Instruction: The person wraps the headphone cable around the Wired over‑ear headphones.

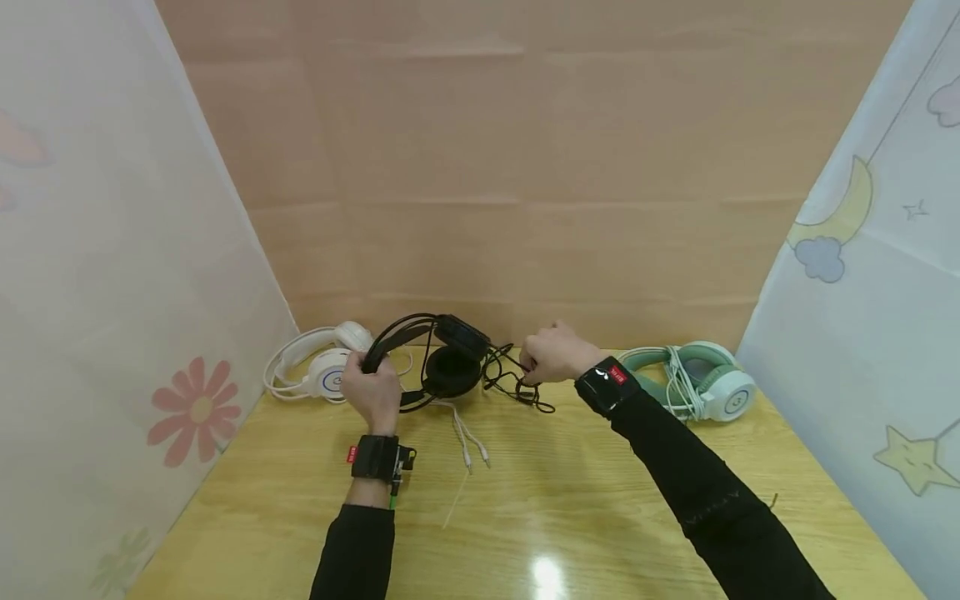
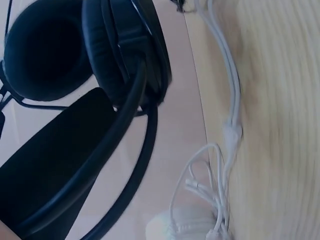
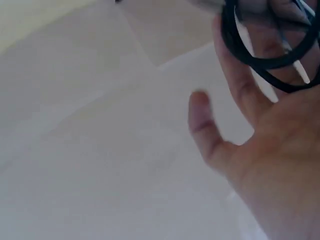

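A pair of black headphones (image 1: 453, 372) is held up by the headband in my left hand (image 1: 372, 392). Both ear cups hang to the right of that hand, and one cushion (image 2: 50, 50) faces the left wrist camera. From the cups a tangled black cable (image 1: 517, 390) runs toward my right hand (image 1: 557, 354). In the right wrist view, loops of this cable (image 3: 272, 63) lie across the curled fingers, while the thumb (image 3: 201, 117) stands apart. Some fingertips are blurred or cut off by the frame edge.
White headphones (image 1: 328, 373) lie at the back left, beyond my left hand. Their white cable (image 1: 463, 433) trails across the wooden table (image 1: 585, 517), ending in two plugs. Green-and-white headphones (image 1: 729, 393) with a bundled cable lie at the back right. Walls of brown paper and printed cloth enclose the table.
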A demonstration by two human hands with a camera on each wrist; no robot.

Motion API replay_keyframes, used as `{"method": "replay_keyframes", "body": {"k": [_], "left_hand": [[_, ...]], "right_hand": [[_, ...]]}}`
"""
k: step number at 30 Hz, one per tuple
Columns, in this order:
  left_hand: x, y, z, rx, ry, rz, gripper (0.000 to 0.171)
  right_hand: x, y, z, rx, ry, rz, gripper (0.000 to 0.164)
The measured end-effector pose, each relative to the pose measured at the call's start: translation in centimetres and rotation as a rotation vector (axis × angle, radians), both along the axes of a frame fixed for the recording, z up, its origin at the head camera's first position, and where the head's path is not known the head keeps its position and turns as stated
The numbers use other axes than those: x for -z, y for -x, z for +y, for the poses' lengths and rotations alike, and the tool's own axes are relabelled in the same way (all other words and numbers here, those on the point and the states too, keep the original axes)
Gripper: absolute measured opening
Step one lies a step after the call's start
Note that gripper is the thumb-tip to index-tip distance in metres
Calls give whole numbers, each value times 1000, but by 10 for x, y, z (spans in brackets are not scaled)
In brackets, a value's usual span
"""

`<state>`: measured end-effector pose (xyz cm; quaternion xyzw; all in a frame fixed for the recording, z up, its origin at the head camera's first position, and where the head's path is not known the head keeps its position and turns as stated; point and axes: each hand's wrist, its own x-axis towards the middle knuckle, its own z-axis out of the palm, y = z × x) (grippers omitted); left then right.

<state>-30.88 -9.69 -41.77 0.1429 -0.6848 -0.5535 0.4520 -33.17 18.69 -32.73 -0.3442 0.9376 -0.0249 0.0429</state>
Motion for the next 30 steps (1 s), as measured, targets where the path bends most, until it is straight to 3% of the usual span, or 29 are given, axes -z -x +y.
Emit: {"method": "replay_keyframes", "body": {"k": [5, 7, 9, 10, 14, 18, 21, 23, 27, 30], "left_hand": [[1, 1, 4, 33, -32, -13, 11], [1, 1, 4, 41, -77, -11, 14], [1, 1, 3, 44, -119, -14, 16], [1, 1, 3, 46, -138, -13, 17], [2, 3, 2, 48, -158, -40, 18], [3, 4, 4, 87, -197, -54, 17], [1, 4, 6, 97, -212, -40, 19], [0, 4, 6, 88, -187, -26, 20], [-1, 3, 5, 81, -132, -6, 21], [0, 2, 2, 68, -139, 1, 22]], "right_hand": [[21, -1, -5, 3, 37, 233, 42], [30, -1, -5, -35, 65, 355, 34], [37, -1, -3, -85, 76, 445, 15], [39, -1, -1, -101, 91, 449, 11], [46, -4, 5, -97, 178, 363, 43], [50, -5, 6, -93, 415, 250, 39], [51, -4, 7, -114, 528, 267, 42], [51, -3, 9, -99, 505, 343, 41], [52, -1, 18, -23, 311, 521, 29], [53, 0, 26, 8, 216, 547, 24]]}}
